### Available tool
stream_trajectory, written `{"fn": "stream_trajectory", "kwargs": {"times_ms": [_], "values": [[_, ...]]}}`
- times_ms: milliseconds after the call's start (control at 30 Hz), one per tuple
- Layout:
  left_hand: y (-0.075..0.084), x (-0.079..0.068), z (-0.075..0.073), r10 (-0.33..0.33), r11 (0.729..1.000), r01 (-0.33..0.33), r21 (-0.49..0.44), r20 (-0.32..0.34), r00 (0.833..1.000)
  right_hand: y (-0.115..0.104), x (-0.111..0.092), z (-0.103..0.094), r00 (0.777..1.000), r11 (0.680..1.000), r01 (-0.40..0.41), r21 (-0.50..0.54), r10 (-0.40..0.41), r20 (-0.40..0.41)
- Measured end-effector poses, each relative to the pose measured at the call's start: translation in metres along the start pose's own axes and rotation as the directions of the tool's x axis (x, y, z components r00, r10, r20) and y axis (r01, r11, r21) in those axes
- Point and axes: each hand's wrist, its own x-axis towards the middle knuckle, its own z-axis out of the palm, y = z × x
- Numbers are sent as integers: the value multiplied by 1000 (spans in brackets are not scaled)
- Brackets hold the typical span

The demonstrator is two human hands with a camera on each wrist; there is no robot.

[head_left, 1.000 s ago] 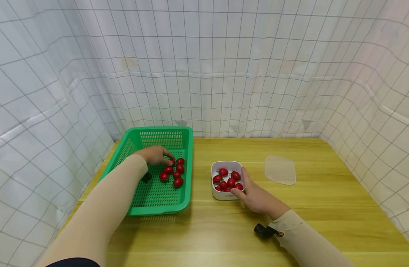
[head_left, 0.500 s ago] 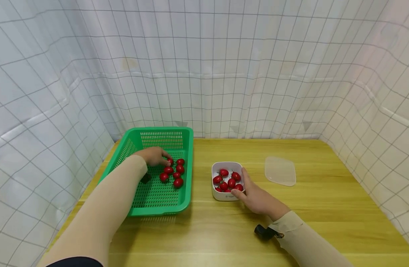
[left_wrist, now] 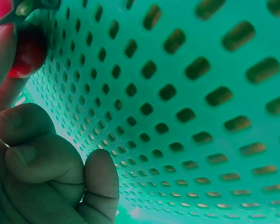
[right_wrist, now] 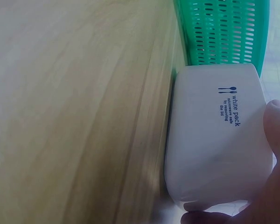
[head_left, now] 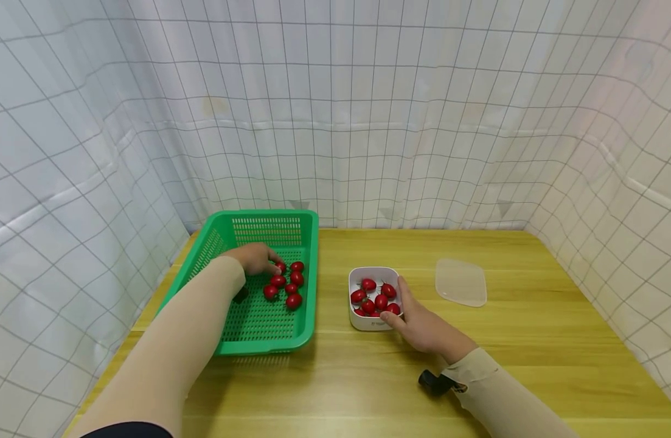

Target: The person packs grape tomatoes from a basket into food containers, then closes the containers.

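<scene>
Lettering (right_wrist: 231, 111) on the white plastic container (right_wrist: 210, 154) reads "white pack, microwave safe by removing the lid", beside a small cutlery mark. Your right hand (head_left: 425, 323) grips this container at its right side, thumb by the near rim; red cherry tomatoes (head_left: 381, 301) lie inside. Your left hand (head_left: 254, 258), within the green slotted basket (head_left: 309, 310), pinches one cherry tomato (left_wrist: 30, 53), other fingers curled, loose tomatoes (head_left: 294, 302) just beside.

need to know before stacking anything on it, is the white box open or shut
Open: the white box shows its tomatoes from above, and a clear lid lies apart on the table.
</scene>
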Motion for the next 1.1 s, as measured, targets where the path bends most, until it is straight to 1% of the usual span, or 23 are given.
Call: {"fn": "stream_trajectory", "kwargs": {"times_ms": [267,600,967,1100], "values": [[-1,3,2,15,1000,-15,3,-1,1000,2,0,1,1000,1000,-8,-4,8,-3],[1,-1,2,22,999,-21,26,-5,1000,0,-1,-1,1000,1000,-6,-8,6,-1],[0,1,2,6,999,-6,36,-5,1000,1,0,0,1000,1000,9,-9,-9,-5],[1,-1,1,10,999,-9,38,-4,1000,2,0,1,1000,1000,5,-9,-5,-6]]}}
